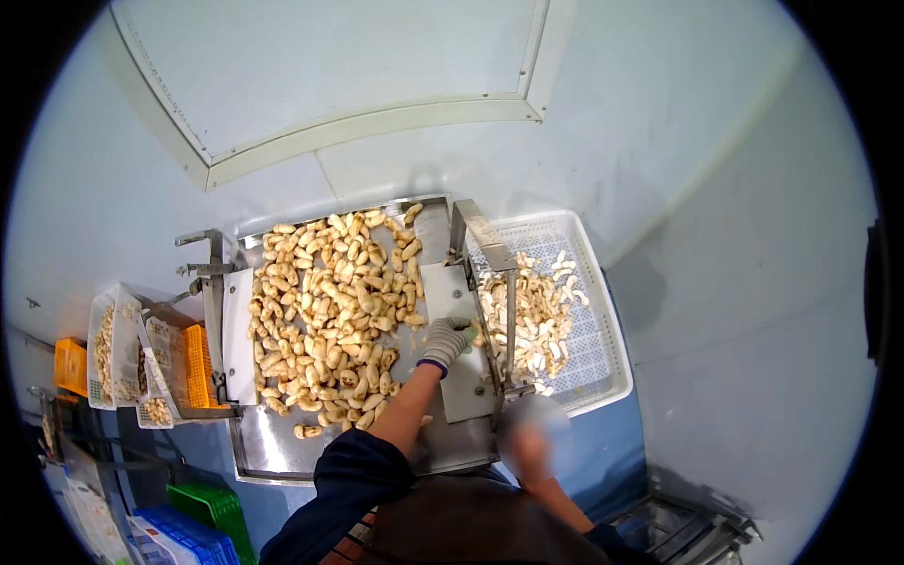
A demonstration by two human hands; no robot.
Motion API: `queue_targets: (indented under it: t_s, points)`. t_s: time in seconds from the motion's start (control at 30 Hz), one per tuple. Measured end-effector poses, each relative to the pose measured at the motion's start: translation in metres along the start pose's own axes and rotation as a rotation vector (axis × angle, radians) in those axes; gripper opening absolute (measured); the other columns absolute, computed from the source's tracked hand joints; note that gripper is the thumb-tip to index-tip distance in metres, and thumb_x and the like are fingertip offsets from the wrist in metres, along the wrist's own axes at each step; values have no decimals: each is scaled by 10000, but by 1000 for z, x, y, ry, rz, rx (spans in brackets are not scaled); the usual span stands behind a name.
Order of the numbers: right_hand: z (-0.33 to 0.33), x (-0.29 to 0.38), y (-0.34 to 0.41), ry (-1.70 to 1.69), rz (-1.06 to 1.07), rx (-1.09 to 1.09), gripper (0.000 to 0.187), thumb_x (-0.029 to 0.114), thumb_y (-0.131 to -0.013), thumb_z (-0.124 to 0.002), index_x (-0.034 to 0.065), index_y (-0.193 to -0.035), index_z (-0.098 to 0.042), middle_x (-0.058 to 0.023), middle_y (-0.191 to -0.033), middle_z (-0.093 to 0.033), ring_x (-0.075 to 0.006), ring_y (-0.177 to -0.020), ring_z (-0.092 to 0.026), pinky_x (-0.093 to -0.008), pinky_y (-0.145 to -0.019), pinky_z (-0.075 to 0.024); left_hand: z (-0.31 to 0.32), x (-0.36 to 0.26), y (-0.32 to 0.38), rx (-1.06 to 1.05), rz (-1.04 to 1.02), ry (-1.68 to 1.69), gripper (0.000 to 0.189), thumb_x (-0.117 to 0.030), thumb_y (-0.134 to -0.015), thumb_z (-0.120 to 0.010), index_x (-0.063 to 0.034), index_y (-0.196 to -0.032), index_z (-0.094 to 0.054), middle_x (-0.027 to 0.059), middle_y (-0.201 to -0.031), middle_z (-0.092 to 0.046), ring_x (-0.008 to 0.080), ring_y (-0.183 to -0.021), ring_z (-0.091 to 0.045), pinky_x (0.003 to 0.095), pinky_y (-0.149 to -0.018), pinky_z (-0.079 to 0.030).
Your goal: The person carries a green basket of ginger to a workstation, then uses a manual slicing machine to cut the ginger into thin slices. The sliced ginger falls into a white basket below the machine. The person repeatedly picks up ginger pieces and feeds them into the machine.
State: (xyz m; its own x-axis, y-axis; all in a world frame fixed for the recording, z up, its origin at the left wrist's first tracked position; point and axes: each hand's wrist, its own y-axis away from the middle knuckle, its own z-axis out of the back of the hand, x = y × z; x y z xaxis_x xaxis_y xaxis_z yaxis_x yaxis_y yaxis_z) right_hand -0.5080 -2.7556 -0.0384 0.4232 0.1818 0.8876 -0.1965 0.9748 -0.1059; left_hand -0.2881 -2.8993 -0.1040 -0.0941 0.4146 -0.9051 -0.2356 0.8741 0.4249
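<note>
My left hand [446, 340], in a striped knit glove with greenish fingertips, rests over a white cutting board [459, 388]. Its fingertips press on a pale mushroom [478, 332] beside the cutter's edge. A hinged metal cutter [510, 318] runs along the board's right side. My right hand [530, 452] is at the cutter's lower end; blur hides its fingers and whatever they hold. Left of the board, many whole thick-stemmed mushrooms [346, 296] lie heaped on a stainless steel tray table [272, 452]. Sliced mushrooms [530, 318] fill part of a white perforated crate [597, 367] beyond the cutter.
Another metal frame [212, 304] with a second white board [240, 332] stands at the table's left end. White crates [106, 353], orange crates [201, 367], and green [212, 512] and blue crates [187, 540] are farther left. A pale wall [424, 159] rises behind. Metal framework [685, 530] stands lower right.
</note>
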Motion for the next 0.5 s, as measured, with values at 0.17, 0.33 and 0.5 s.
queue_targets:
  t_s: [0.17,0.33,0.5]
  points:
    - [2,37,-22,60,96,-98,449,286,-907,-372,32,-542,-434,-61,-463,-425,-156,-406,-421,-294,-400,-328,8,-3,0,-47,36,-68,285,-93,-744,-669,84,-962,-623,132,-756,-642,167,-538,-597,270,-463,-510]
    - [-16,-34,16,23,40,-186,512,428,-883,-372,50,-541,-415,-48,-464,-424,-143,-415,-419,-295,-404,-329,-12,-15,14,-46,-28,-268,295,-194,-761,-647,45,-935,-651,103,-686,-647,148,-547,-602,286,-528,-487]
    - [-44,-80,27,-29,30,-149,544,486,-870,-378,52,-543,-412,-46,-465,-424,-147,-418,-422,-299,-409,-334,8,18,-8,-12,-22,-184,414,-276,-784,-674,70,-1006,-620,109,-767,-652,133,-601,-595,271,-547,-488]
